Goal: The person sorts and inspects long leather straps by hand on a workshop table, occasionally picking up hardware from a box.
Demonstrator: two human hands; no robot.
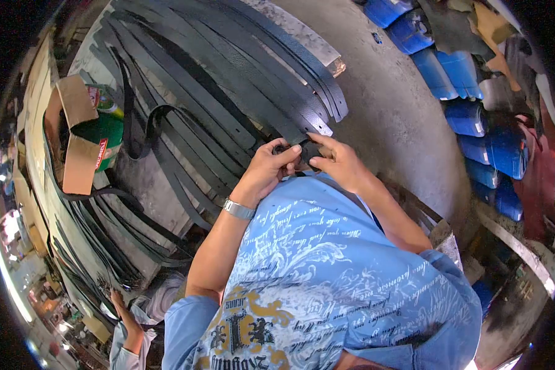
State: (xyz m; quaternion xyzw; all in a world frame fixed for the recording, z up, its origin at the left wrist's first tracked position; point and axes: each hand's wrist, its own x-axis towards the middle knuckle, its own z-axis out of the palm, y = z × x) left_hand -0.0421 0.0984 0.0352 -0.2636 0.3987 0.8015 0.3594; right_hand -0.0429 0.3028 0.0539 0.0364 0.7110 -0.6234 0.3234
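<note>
Close in front of the blue shirt, my left hand [270, 165], with a metal-banded watch on its wrist, pinches a black leather strap [306, 152] between thumb and fingers. From the other side my right hand [340, 163] grips the same strap, thumb and forefinger bent over it. The strap's end is partly hidden among the fingers. Just beyond both hands, many long black leather straps [222, 80] lie side by side on the table, several with punched holes at their near ends.
An open cardboard box [80, 169] with a green panel stands at the left among the straps. At lower left a co-worker's hand [116, 298] is by another strap bundle [86, 265]. Blue rolled bundles [465, 126] and leather pieces [539, 179] lie along the right, past the grey floor [394, 117].
</note>
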